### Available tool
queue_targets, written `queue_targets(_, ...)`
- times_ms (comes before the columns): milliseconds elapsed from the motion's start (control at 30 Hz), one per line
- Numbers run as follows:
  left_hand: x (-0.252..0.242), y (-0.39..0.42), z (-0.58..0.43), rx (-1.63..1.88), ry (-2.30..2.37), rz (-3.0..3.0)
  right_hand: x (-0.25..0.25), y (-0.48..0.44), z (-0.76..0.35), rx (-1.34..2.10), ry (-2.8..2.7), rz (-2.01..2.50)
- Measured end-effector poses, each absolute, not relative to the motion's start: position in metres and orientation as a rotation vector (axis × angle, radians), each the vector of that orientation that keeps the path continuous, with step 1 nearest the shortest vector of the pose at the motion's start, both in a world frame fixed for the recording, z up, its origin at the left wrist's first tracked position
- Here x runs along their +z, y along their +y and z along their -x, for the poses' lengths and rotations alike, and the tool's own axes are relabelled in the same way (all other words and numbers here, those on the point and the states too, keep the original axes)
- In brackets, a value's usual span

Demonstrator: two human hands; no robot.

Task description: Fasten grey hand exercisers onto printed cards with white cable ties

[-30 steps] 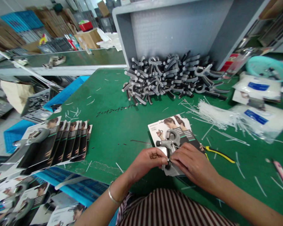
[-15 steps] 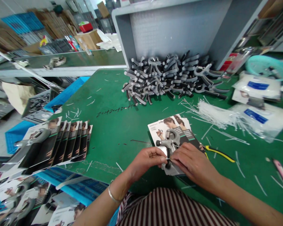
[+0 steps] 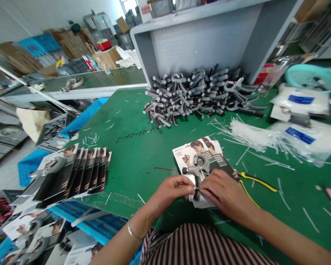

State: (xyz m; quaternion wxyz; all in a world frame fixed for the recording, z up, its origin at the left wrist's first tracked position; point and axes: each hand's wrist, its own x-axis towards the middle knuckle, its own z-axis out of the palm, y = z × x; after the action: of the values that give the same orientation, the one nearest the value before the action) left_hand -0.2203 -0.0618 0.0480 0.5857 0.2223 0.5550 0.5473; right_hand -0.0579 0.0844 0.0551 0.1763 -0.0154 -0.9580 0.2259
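Note:
A grey and black hand grip strengthener (image 3: 201,163) lies on a printed backing card (image 3: 186,154), on top of a small stack of such cards. A thin white cable tie (image 3: 195,188) shows at its black handle. My left hand (image 3: 175,188) pinches the tie from the left, thumb and forefinger pressed together. From the right, my right hand (image 3: 220,187) is closed on the tie too, its fingers covering part of the handle and card. Just right of that hand lie yellow-and-black handled pliers (image 3: 257,181), partly hidden by it.
A grey crate (image 3: 198,40) on its side spills a heap of grip strengtheners (image 3: 193,94). Loose white cable ties (image 3: 248,134) and plastic bags (image 3: 306,136) lie to the right. Carded grips (image 3: 71,173) stand overlapped at the left edge, above blue crates (image 3: 91,217).
The camera view has tilted slightly, shifting the background down and to the right. Both hands stay pinched at the grip's handle with hardly any movement.

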Motion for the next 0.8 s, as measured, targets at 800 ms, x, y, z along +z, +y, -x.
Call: queue_targets(800,0.0492,-0.0596,0.2226,1.246,1.289,-0.541,0.0531,0.0825,0.0562,0.659,-2.729,0.063)
